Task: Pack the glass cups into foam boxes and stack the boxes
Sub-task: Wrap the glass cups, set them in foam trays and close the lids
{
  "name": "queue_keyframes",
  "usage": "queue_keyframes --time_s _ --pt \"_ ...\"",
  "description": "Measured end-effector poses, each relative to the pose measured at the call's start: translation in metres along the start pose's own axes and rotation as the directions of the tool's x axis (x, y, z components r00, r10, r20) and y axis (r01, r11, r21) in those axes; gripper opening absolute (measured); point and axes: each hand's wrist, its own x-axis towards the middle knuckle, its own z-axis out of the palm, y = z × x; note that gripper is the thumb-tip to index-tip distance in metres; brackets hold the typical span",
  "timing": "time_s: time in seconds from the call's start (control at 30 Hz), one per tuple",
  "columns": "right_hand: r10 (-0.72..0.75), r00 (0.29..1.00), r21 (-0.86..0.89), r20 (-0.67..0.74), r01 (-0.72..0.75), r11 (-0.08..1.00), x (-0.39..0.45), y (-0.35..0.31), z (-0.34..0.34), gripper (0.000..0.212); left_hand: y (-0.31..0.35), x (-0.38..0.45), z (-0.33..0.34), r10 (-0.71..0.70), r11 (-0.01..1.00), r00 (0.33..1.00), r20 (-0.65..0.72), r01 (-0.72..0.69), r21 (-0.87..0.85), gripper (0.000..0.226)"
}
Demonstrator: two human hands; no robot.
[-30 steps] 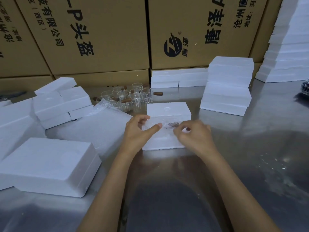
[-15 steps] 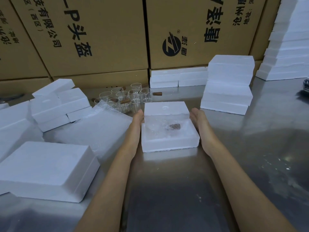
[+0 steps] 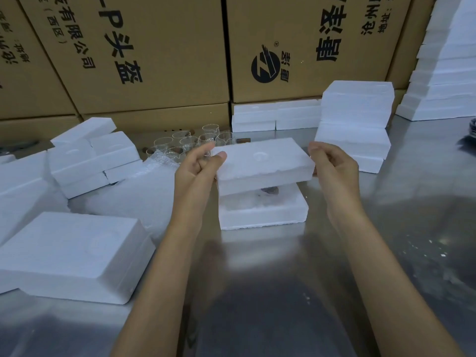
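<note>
A white foam lid (image 3: 262,163) hangs in the air above the foam box base (image 3: 262,215), which rests on the steel table. My left hand (image 3: 198,166) grips the lid's left end, thumb on top. My right hand (image 3: 332,166) grips its right end. Under the lid, a wrapped glass cup with a brown stopper (image 3: 269,190) lies in the base, mostly hidden. Several bare glass cups (image 3: 190,144) stand behind my left hand.
Foam boxes are stacked at the right (image 3: 355,130), at the back (image 3: 275,114) and at the far right (image 3: 448,73). More foam pieces (image 3: 87,155) and a large foam box (image 3: 74,256) lie left. Bubble wrap (image 3: 136,194) lies beside the base. Cardboard cartons (image 3: 159,52) wall the back.
My hands left the wrapped cup in the base, reached back to the foam lid behind it, and have lifted that lid up over the base.
</note>
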Motion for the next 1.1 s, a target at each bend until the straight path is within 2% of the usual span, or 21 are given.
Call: queue_keyframes --time_s 0.17,0.27,0.43,0.63,0.9,1.1 --pt "0.125 0.992 -0.027 -0.017 -0.125 0.992 -0.001 0.007 -0.003 0.010 -0.009 0.001 0.003 -0.022 0.992 1.000 0.006 0.021 0.122 0.038" --pt "0.168 0.985 -0.066 0.028 -0.166 0.984 -0.001 0.015 -0.002 0.015 -0.015 0.002 0.001 -0.040 0.982 0.999 0.016 0.036 0.185 0.042" --pt "0.209 0.976 -0.128 0.067 -0.199 0.972 -0.001 0.023 -0.001 0.018 -0.021 0.005 -0.003 -0.105 0.983 0.993 0.061 0.095 0.158 0.040" --pt "0.218 0.972 -0.156 0.088 -0.203 0.967 0.002 0.028 -0.001 0.020 -0.025 0.006 -0.008 -0.198 0.963 0.973 0.118 0.170 0.208 0.039" --pt "0.253 0.963 -0.116 0.087 -0.243 0.963 -0.003 0.033 -0.002 0.029 -0.031 0.006 -0.003 -0.199 0.949 0.980 -0.017 0.197 0.245 0.035" --pt "0.258 0.958 -0.165 0.127 -0.236 0.958 -0.002 0.030 -0.009 0.028 -0.036 0.005 0.000 -0.128 0.906 0.990 -0.065 0.143 0.399 0.032"
